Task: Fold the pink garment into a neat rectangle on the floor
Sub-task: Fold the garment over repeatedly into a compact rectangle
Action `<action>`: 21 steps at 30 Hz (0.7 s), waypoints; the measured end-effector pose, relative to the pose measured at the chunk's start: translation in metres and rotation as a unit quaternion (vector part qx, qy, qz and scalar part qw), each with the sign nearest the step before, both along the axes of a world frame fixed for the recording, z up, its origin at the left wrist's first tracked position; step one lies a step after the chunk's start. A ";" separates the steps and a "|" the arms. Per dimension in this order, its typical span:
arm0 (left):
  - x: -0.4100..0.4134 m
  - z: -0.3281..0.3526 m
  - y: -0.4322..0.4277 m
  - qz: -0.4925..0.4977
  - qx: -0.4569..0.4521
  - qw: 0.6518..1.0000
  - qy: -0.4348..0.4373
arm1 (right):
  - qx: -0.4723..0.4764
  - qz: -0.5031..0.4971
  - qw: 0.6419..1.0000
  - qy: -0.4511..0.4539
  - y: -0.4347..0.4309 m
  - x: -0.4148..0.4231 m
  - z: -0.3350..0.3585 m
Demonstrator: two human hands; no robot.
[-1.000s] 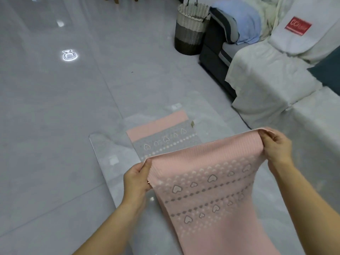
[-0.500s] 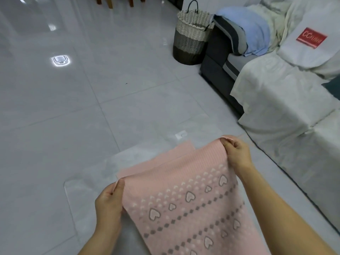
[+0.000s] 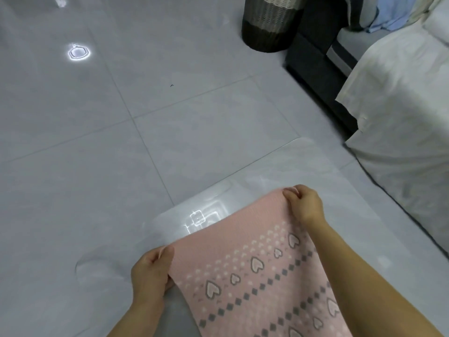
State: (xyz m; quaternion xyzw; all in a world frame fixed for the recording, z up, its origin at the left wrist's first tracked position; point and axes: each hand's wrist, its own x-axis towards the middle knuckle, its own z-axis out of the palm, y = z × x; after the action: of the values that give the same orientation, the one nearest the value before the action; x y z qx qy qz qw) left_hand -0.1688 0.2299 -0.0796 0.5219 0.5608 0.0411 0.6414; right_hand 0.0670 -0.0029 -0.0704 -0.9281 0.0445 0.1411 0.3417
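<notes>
The pink garment (image 3: 245, 261) is a knit piece with grey hearts, white dots and grey diamond bands. It fills the lower middle of the view and runs off the bottom edge. My left hand (image 3: 151, 272) pinches its near-left top corner. My right hand (image 3: 305, 205) pinches the far-right top corner. The edge between them is stretched taut above a clear plastic floor mat (image 3: 315, 171). Whatever lies under the garment is hidden.
Glossy grey floor tiles (image 3: 121, 117) spread to the left and ahead. A woven basket (image 3: 269, 23) stands at the top. A dark sofa base (image 3: 320, 76) and a pale draped cover (image 3: 398, 113) line the right side.
Both hands have carried the garment's top edge forward and down. The lower layer with its grey patterned band, visible beyond the edge earlier, is now covered. The view has tilted downward.
</notes>
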 end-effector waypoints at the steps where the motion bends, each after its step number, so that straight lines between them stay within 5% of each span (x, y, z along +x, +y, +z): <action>1: -0.001 -0.002 0.002 -0.013 0.014 1.000 0.017 | -0.020 -0.001 1.000 0.002 0.002 0.001 -0.001; 6: -0.001 0.003 0.009 -0.155 0.168 0.971 0.069 | -0.079 -0.005 0.997 -0.007 0.008 0.007 -0.004; 11: 0.007 0.015 0.012 -0.306 0.374 0.864 0.144 | -0.207 0.022 0.977 -0.044 0.014 0.005 -0.004; 15: 0.009 0.014 -0.014 -0.439 0.526 0.729 0.001 | -0.179 0.065 0.964 -0.185 0.012 -0.026 0.001; 18: 0.009 0.002 -0.048 -0.628 0.492 0.603 -0.024 | -0.184 0.158 0.958 -0.155 0.007 -0.091 -0.011; 21: 0.010 -0.012 -0.061 -0.696 0.479 0.535 0.027 | -0.211 0.211 0.950 -0.096 -0.005 -0.162 -0.029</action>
State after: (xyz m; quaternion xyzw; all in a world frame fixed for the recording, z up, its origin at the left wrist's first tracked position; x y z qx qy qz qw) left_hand -0.1584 0.1688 -0.0913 0.9775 -0.0655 -0.1699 0.1070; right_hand -0.0955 -0.0082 -0.0995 -0.9764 -0.1563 0.1073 0.1037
